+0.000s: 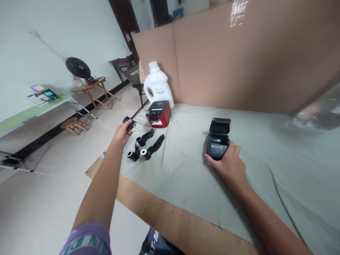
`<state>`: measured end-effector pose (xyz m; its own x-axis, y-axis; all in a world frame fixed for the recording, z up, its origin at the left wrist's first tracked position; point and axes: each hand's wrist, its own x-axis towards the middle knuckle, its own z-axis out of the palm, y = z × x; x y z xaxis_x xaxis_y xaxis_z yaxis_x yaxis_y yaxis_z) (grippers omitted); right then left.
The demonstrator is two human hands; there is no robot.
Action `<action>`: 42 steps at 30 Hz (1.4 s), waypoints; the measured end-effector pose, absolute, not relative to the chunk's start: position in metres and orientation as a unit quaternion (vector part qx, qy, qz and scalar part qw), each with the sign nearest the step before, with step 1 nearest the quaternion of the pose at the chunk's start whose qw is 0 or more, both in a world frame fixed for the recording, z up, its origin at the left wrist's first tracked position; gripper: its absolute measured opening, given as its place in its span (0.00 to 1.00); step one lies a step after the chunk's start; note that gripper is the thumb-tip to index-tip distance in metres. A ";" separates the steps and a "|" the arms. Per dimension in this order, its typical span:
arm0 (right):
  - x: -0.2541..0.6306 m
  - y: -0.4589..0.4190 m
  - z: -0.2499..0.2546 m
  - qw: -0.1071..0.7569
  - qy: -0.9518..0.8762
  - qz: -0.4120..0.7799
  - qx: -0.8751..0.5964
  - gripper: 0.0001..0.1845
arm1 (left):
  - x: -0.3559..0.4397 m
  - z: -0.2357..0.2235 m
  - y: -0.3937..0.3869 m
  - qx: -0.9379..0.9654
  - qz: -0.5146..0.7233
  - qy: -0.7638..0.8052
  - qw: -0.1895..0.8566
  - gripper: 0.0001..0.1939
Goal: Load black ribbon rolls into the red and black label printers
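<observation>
My left hand (pixel 123 133) is raised at the table's left edge, its fingers closed on a small black paper roll (pixel 130 122). On the cloth, my right hand (pixel 234 163) grips the right side and lower end of a dark handheld receipt printer (pixel 217 148). The printer's lid (pixel 220 125) stands open, so its paper compartment (pixel 219 139) shows. Below and right of my left hand lie three black rolls with white cores: one roll (pixel 140 141) behind, another roll (pixel 132 155) in front and a third roll (pixel 145 153) beside it, with loose strips trailing.
A red and black desktop printer (pixel 164 115) stands at the back left, before a white detergent jug (pixel 158 83). Tall cardboard (pixel 225 63) walls off the back. Clear plastic (pixel 318 109) is at the far right. A wooden board edge (pixel 170 217) runs along the front.
</observation>
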<state>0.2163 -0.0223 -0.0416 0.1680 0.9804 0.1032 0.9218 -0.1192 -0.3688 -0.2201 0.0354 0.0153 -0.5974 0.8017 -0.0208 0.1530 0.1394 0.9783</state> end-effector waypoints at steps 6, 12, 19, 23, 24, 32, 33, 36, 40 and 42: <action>0.217 -0.022 -0.046 0.181 -0.639 0.080 -0.743 0.53 | -0.102 0.065 0.043 0.410 0.679 0.444 0.415 0.23; 0.217 -0.021 -0.053 0.199 -0.643 0.072 -0.736 0.55 | 0.022 0.091 0.035 0.464 0.474 0.313 0.679 0.22; 0.218 -0.020 -0.054 0.211 -0.640 0.103 -0.732 0.53 | 0.051 0.077 0.042 0.621 0.329 0.350 0.620 0.18; 0.217 -0.021 -0.054 0.217 -0.641 0.117 -0.726 0.56 | 0.050 0.074 0.040 0.672 0.248 0.456 0.528 0.18; 0.216 -0.022 -0.053 0.216 -0.643 0.119 -0.725 0.57 | 0.050 0.074 0.039 0.672 0.246 0.463 0.523 0.17; 0.265 -0.008 0.001 0.157 -0.701 0.295 -0.630 0.40 | 0.047 0.061 0.050 0.729 0.267 0.372 0.509 0.18; 0.275 -0.006 0.015 0.164 -0.707 0.311 -0.614 0.33 | 0.046 0.060 0.052 0.733 0.264 0.369 0.506 0.18; 0.293 -0.001 0.060 0.258 -0.696 0.286 -0.605 0.24 | 0.045 0.060 0.053 0.741 0.250 0.372 0.501 0.18; 0.285 0.007 0.096 0.234 -0.743 0.306 -0.548 0.17 | 0.049 0.065 0.051 0.729 0.275 0.385 0.494 0.16; 0.277 0.014 0.099 0.210 -0.763 0.322 -0.519 0.13 | 0.051 0.065 0.050 0.721 0.287 0.389 0.496 0.18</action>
<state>0.2769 0.0138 0.0994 -0.3725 0.9279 -0.0144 0.6577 0.2530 -0.7095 0.0511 0.0500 0.0649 0.5323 0.8461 0.0282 0.2772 -0.2057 0.9386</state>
